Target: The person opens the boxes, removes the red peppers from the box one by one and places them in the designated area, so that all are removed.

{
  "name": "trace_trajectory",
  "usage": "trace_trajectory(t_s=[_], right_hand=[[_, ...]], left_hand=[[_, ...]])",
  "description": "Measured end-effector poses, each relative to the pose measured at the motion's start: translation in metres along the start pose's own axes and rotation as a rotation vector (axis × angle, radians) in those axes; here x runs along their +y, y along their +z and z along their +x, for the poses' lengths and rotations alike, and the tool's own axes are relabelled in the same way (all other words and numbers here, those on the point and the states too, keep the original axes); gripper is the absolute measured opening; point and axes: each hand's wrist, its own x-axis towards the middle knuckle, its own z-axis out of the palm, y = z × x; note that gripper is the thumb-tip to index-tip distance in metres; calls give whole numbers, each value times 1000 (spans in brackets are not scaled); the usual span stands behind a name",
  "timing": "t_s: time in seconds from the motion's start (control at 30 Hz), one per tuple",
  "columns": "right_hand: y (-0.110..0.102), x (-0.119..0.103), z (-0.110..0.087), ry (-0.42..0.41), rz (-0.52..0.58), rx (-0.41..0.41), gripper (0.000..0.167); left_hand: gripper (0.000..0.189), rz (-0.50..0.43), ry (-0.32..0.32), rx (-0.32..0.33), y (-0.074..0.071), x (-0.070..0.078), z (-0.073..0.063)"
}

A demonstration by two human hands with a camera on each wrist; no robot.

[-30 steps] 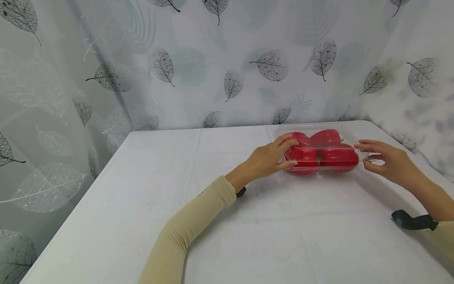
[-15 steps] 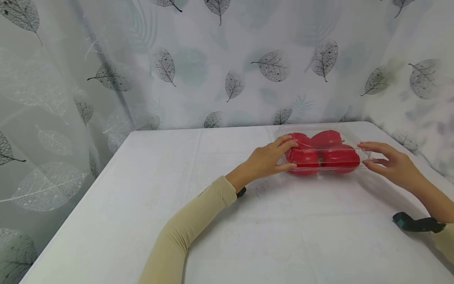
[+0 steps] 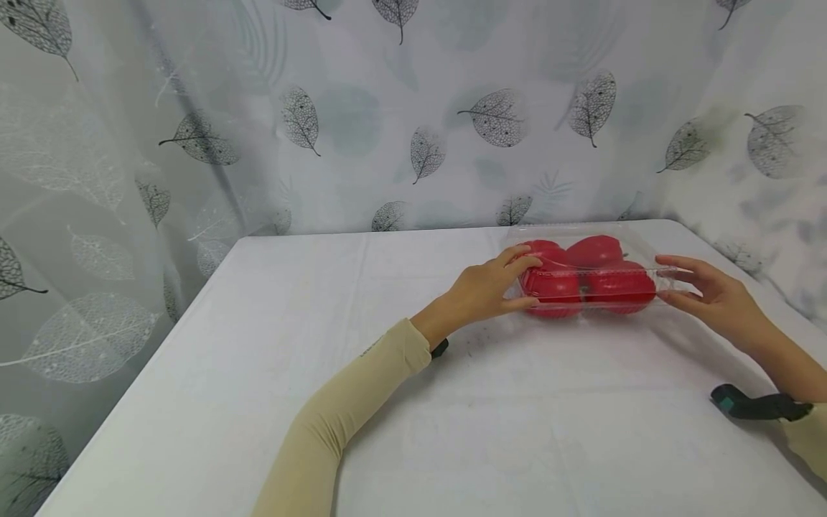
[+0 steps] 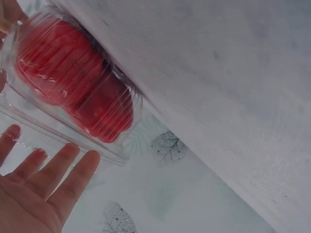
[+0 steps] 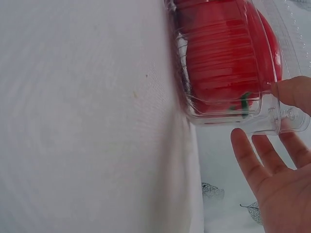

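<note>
A clear plastic clamshell box with several red bell peppers inside sits near the table's far right side. My left hand holds the box's left end, the thumb along its front and the fingers spread over the side and top. At the other end, my right hand has its thumb and fingers about the clear rim. The right wrist view shows that thumb on the rim, the other fingers spread beyond it, and a green stem through the plastic. Whether the lid is fastened cannot be told.
A white cloth covers the table. Behind it hangs a pale curtain printed with leaves, which also runs along the left and right sides. A dark strap sticks out at my right wrist.
My right hand's fingers have shifted slightly at the box's right end, and the thumb has moved a little. The left hand and the box stay almost where they were.
</note>
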Motion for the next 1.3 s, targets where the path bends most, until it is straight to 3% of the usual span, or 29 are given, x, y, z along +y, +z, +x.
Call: trace_trajectory(t_s=[0.37, 0.73, 1.0, 1.3], right_hand=[[1, 3, -2, 51, 1, 19, 65], [1, 8, -1, 69, 53, 14, 65], [2, 11, -1, 49, 105, 21, 64], [2, 13, -1, 50, 88, 16, 65]], left_hand=[[71, 16, -26, -26, -1, -1, 1], [77, 17, -32, 1, 0, -3, 2], [91, 13, -94, -43, -1, -2, 2], [97, -19, -121, -26, -1, -3, 1]])
